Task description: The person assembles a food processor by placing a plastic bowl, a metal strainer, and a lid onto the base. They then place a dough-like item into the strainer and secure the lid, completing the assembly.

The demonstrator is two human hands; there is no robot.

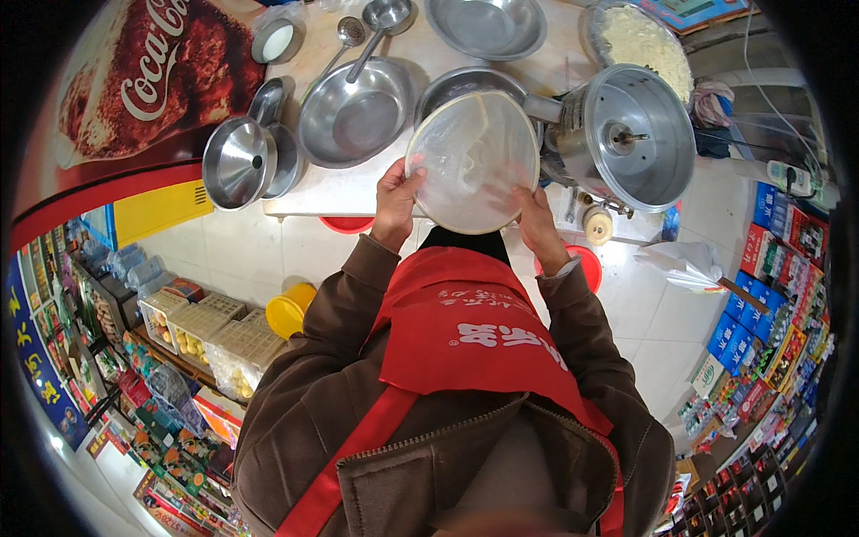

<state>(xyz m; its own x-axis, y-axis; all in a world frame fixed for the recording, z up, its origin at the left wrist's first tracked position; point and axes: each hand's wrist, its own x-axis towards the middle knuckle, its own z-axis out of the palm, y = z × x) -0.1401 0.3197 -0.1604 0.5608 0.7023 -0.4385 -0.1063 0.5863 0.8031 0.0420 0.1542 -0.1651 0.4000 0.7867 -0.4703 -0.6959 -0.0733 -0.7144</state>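
Observation:
In front of the red apron, my two hands hold up a round, translucent whitish mesh filter (474, 148) with a pale rim. My left hand (395, 199) grips its left edge, thumb on the near face. On the lower right edge, my right hand (538, 224) is closed, and some of its fingers show faintly through the mesh. Behind the filter a metal pan (461, 80) is partly hidden. Just to the right stands a steel drum-shaped machine (653, 166), its top uncovered and a shaft in its middle.
On the table (309, 199) are a wide metal basin (353, 116), a metal funnel (234, 167), a ladle (386, 16), a skimmer (350, 33), another basin (488, 25) and a bowl of pale crumbly food (640, 45). A yellow bucket (288, 311) stands on the floor. Shelves of packaged goods flank both sides.

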